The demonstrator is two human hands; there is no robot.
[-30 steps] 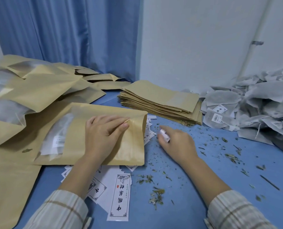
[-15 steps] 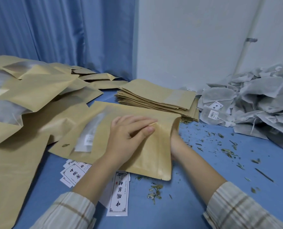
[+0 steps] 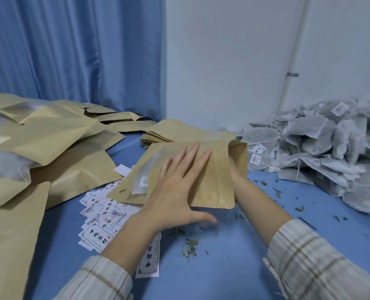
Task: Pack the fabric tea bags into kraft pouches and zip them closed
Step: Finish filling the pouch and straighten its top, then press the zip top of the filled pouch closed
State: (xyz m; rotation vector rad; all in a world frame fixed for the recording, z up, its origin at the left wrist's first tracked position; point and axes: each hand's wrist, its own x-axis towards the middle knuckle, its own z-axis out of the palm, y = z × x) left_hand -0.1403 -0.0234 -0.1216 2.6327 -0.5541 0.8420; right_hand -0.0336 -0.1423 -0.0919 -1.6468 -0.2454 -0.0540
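- Table (image 3: 233, 267): blue top, w/ dry tea bits (image 3: 189, 249) strewn over centre and right side.
- Kraft pouch (image 3: 214, 182) mid-table, raised at its right end, clear window strip (image 3: 143, 180) on its left part, something white seen thru it.
- Left hand (image 3: 177, 191) lies flat on the pouch front, fingers straight and spread, thumb out over the near edge; grips nothing, just presses.
- Right hand: hidden behind/under the pouch's right end, only the forearm (image 3: 257, 202) shows; can't tell how the fingers lie or whether they hold the pouch.
- Both sleeves pale plaid, e.g. right sleeve (image 3: 309, 263).
- Stack of flat empty pouches (image 3: 169, 131) just behind the held one, touching the wall side.
- Loose heap of pouches (image 3: 50, 148) covers the left of the table, some w/ window strips facing up; one big one (image 3: 9, 234) hangs over the near-left edge.
- Printed cards (image 3: 102, 217), white w/ black characters, fanned out on the table under and near the left forearm; one more card (image 3: 149, 263) nearer the body.
- Pile of grey fabric tea bags (image 3: 322, 148) on the right, against the wall, small white tags on several.
- Room: blue curtain (image 3: 71, 50) back-left, plain white wall (image 3: 223, 61) back-right, white pipe (image 3: 293, 61) running up the wall w/ a clip.
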